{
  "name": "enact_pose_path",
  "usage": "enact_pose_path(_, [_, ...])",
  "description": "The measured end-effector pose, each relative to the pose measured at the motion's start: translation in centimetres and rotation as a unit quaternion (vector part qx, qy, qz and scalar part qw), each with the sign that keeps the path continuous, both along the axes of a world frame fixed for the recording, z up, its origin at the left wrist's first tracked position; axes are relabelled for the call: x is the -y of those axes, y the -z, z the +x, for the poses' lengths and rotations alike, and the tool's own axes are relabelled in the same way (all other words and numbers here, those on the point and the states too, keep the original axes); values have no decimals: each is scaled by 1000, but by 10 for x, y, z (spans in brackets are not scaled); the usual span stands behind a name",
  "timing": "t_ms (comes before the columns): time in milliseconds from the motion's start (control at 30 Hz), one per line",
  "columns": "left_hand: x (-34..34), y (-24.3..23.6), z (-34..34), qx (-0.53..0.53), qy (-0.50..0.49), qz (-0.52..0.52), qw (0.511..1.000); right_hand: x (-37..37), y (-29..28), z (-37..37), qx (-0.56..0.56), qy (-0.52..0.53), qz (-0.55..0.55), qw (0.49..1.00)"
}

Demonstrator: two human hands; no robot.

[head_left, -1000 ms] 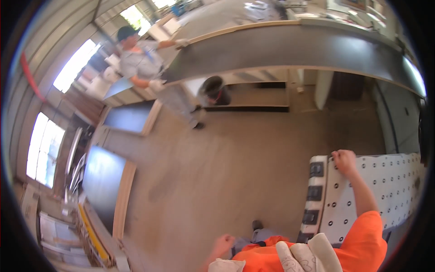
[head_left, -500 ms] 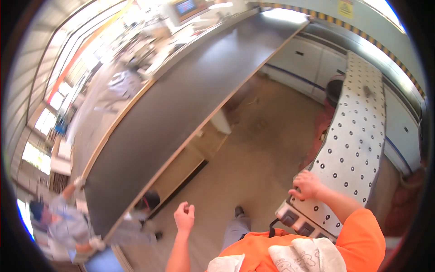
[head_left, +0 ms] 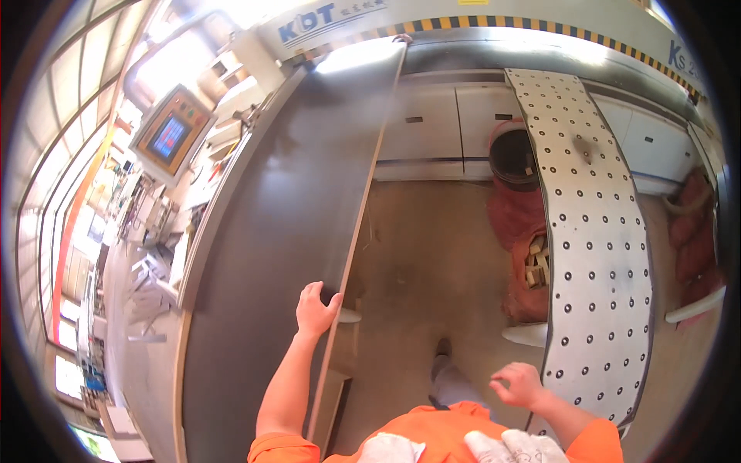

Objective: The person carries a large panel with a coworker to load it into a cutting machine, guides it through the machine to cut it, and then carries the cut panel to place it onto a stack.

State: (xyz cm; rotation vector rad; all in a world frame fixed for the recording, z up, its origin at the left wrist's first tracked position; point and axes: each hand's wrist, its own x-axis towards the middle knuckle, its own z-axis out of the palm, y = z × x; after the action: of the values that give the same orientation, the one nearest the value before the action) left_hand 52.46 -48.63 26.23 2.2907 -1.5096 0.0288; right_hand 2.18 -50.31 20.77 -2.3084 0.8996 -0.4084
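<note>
A long dark grey panel (head_left: 270, 224) with a pale wood-coloured edge lies along my left side, reaching away under the front beam of a large machine. My left hand (head_left: 315, 310) is at the panel's right edge, thumb and fingers apart; I cannot tell whether it touches the surface. Low on my right, my right hand (head_left: 519, 384) holds nothing, its fingers loosely bent with a gap at the thumb. Beside it stands a pale support table (head_left: 598, 255) dotted with rows of small round studs. Pale cloth pieces (head_left: 502, 447), resembling work gloves, sit at my orange shirt front.
Across the far side runs the machine beam with a yellow-and-black striped edge (head_left: 494, 21). A control screen (head_left: 170, 139) stands at the far left. Between panel and table are a dark bucket (head_left: 513, 154), a red sack (head_left: 517, 220) and wood offcuts (head_left: 536, 262) on the floor.
My view has swung left, toward the machine and panel. My left hand has come to the panel's edge. My right hand has left the corner of the studded table. The co-worker is out of view.
</note>
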Motion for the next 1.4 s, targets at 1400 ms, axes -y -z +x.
enact_pose_path(1400, [323, 2, 323, 33, -330, 157, 930, 956, 34, 573, 383, 251, 594, 662])
